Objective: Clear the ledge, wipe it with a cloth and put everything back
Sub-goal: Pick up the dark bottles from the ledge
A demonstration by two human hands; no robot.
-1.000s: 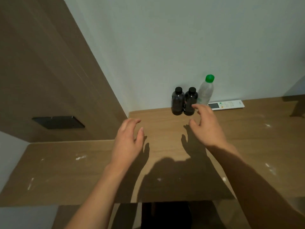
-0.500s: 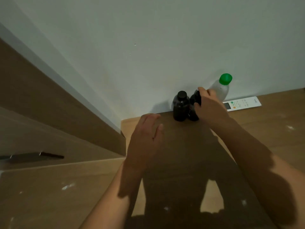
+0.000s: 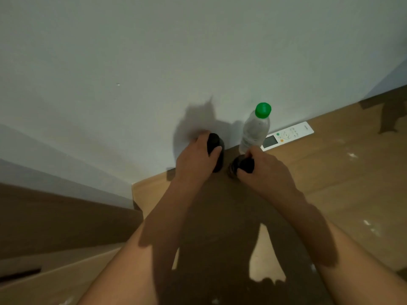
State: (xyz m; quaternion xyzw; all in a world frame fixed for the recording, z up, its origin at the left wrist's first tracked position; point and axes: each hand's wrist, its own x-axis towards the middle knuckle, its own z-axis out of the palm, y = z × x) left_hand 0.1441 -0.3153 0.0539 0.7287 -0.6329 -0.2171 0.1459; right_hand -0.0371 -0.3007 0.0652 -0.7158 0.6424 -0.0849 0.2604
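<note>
Ledge: made of wood, speckled with white bits.
Left hand: wrapped round one dark bottle.
Right hand: wrapped round the other dark bottle.
Clear bottle: stood upright beside a white remote.

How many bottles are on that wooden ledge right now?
3. One dark bottle is gripped by the left hand, a second dark bottle by the right hand, and a clear green-capped bottle stands behind by the wall. None seems hidden.

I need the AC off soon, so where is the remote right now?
In the head view the white remote lies flat on the wooden ledge against the wall, to the right of the green-capped clear bottle and beyond the right hand.
</note>
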